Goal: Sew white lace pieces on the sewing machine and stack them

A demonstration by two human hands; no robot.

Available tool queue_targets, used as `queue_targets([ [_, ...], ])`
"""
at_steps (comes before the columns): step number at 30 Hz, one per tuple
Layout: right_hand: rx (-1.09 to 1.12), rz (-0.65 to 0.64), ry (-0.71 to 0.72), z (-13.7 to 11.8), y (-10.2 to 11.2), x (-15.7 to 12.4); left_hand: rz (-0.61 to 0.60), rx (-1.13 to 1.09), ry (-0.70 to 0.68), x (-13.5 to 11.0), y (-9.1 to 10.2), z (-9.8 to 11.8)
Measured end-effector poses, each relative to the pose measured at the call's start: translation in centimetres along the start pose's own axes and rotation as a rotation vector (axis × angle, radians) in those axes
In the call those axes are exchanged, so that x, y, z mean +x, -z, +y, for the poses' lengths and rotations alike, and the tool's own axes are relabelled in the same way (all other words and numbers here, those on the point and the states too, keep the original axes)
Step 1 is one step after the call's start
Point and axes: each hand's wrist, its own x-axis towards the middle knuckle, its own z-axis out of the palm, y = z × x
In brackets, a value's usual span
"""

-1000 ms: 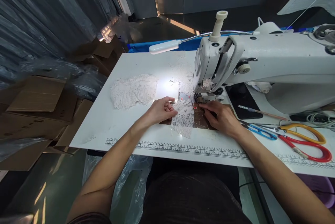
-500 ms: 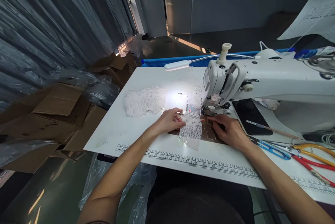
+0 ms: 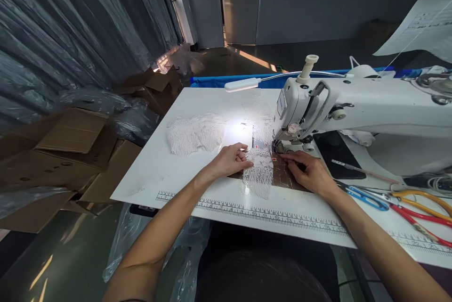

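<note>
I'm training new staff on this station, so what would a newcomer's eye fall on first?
Probably the white sewing machine spanning the right of the table. Next, the white lace between the left hand, at its edge, and the right hand, over brown material beside it. An orange handle and a red handle stand out at far right.

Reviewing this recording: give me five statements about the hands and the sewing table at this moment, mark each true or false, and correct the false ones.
1. The left hand is at the lace strip. True.
2. The right hand is on the scissors. False: its fingertips are close to the needle area of the sewing machine.
3. Another lace piece lies on the white tabletop. True.
4. The red handles lie beside the left hand. False: they are off to the right.
5. A printed ruler runs along the near edge. True.
</note>
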Motion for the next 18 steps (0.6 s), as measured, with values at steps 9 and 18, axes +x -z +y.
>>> queue_targets([
  [9, -0.029, 0.046, 0.109, -0.7, 0.5, -0.2, -0.002, 0.024, 0.037, 0.6, 0.1, -0.2],
  [18, -0.205, -0.215, 0.325, -1.8, 0.4, -1.5, 0.026, 0.027, 0.030, 0.9, 0.0, -0.3],
])
